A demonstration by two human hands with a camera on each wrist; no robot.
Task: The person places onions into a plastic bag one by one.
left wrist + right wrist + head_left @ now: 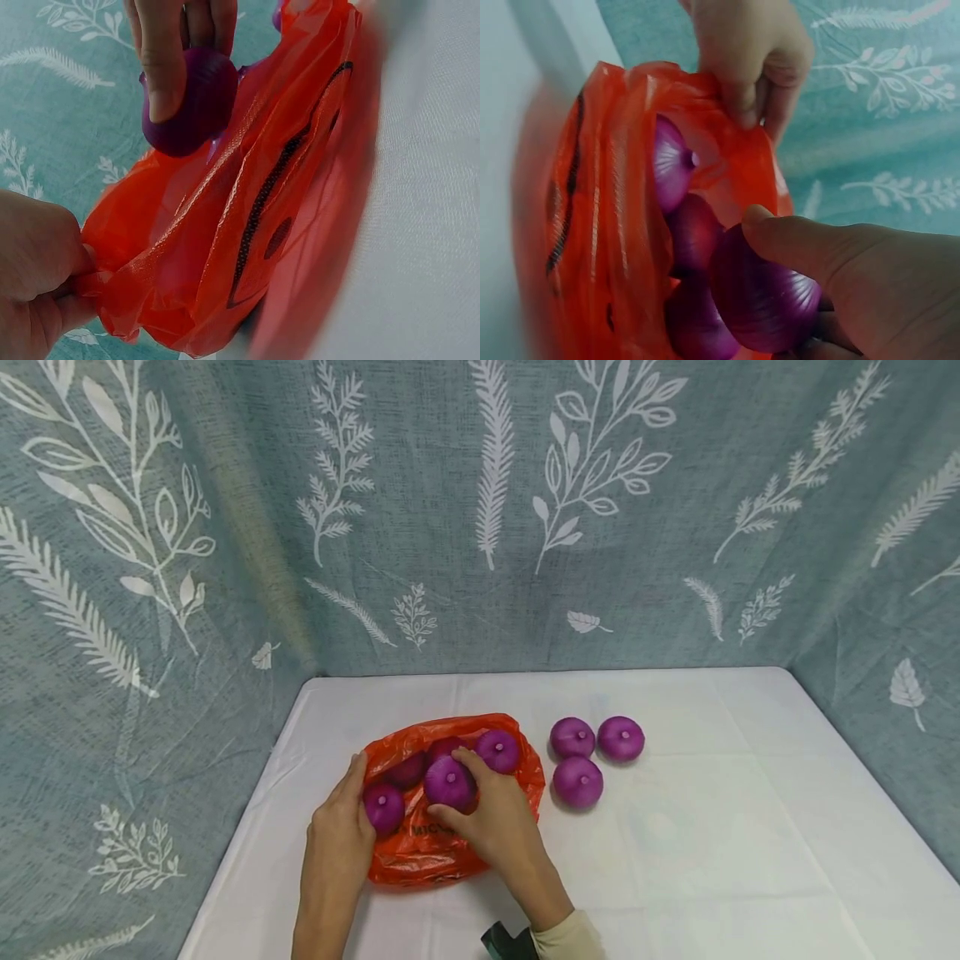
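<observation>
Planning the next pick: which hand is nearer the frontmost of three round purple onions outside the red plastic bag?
Right. The right hand, pinching another onion over the bag, is left of the frontmost onion; the left hand grips the bag's left edge, farther away.

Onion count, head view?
8 visible: three onions on the table right of the red bag, four onions inside it, one onion in the right hand at the bag's mouth. More may be hidden inside.
</observation>
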